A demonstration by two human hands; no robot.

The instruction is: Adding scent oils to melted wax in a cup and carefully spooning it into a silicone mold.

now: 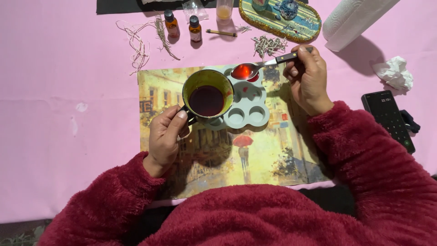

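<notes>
While fingers clamp one mug [207, 94] and one spoon [249, 69]: two amber bottles [172, 25], perhaps six mould [255, 98] wells.

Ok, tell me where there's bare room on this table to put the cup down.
Widest bare patch: the pink cloth left of the painted mat, below the twine strands. A smaller one lies right of the right hand, between the crumpled tissue and the phone. The far edge is crowded: two amber bottles, dried sprigs, decorated tray, paper towel roll.
</notes>
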